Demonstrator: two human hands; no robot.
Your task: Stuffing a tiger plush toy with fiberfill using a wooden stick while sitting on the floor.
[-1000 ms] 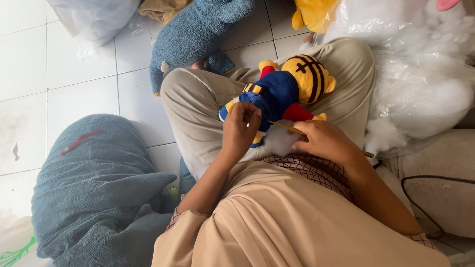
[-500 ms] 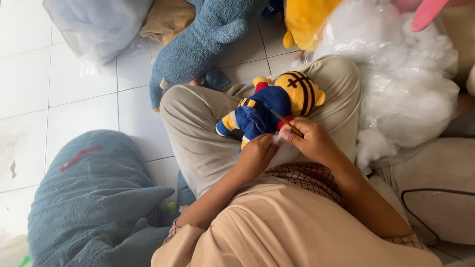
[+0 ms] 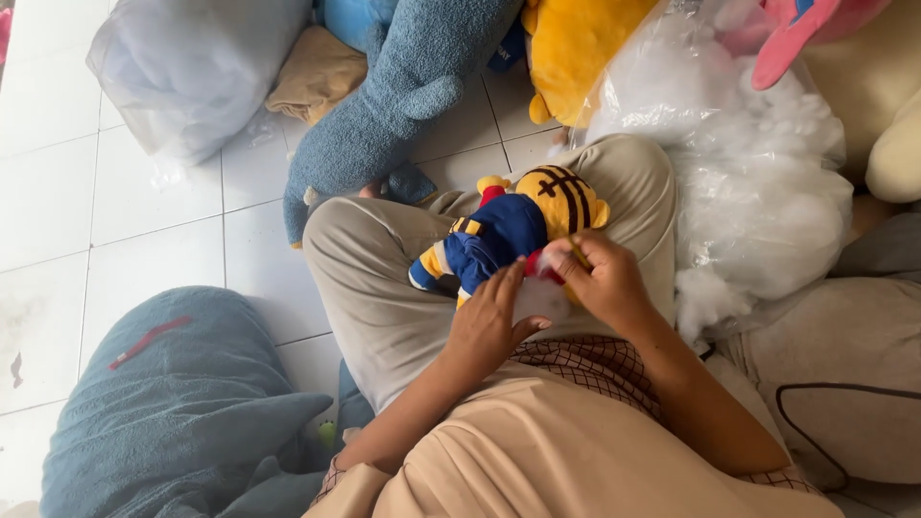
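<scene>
The left hand [image 3: 489, 321] rested open against a striped plush toy [image 3: 513, 230] on the lap; the right hand [image 3: 600, 278] pinched, seemingly, a thin stick [image 3: 578, 253] and white stuffing [image 3: 539, 297].

Under the fingers, the small striped toy [image 3: 518, 225] is soft matt plush. Just right of the grip, fluffy white stuffing fills a glossy, crinkled clear plastic bag [image 3: 758, 173]; glazed white floor tiles [image 3: 144, 240] lie left.

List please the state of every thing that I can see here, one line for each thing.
Tiger plush: lying on the lap, held by both hands.
White stuffing tuft: between the two hands, at the toy.
Left hand: fingers spread against the toy.
Right hand: closed on a thin stick.
Clear stuffing bag: open, full of white fibre.
Blue plush: lying limp on the floor tiles.
</scene>
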